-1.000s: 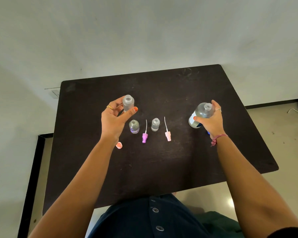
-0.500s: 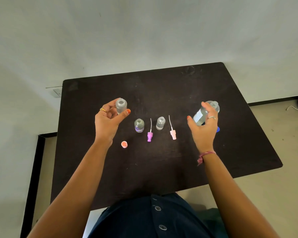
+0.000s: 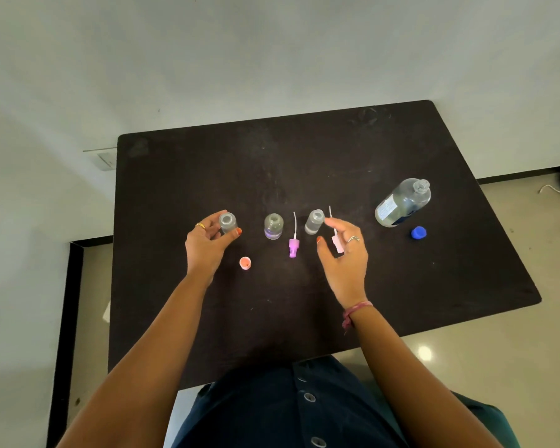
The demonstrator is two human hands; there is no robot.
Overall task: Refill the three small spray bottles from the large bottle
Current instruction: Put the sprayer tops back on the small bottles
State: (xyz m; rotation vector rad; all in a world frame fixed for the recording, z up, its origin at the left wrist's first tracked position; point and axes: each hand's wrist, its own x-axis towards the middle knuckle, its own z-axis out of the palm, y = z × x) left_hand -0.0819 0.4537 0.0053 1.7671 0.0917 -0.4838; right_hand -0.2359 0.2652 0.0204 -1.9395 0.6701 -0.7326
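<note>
Three small clear bottles, all without tops, form a row on the dark table. My left hand grips the left small bottle; whether its base touches the table I cannot tell. The middle small bottle and the right small bottle stand free. My right hand hovers with fingers spread over the pink spray head, which lies flat. The large clear bottle stands uncapped at the right, apart from both hands.
A purple spray head lies between the middle and right small bottles. An orange cap sits near my left hand. A blue cap lies just in front of the large bottle. The table's right edge runs close behind the large bottle.
My right hand set the large bottle down, let go and moved left over the pink spray head. My left hand lowered its small bottle toward the row.
</note>
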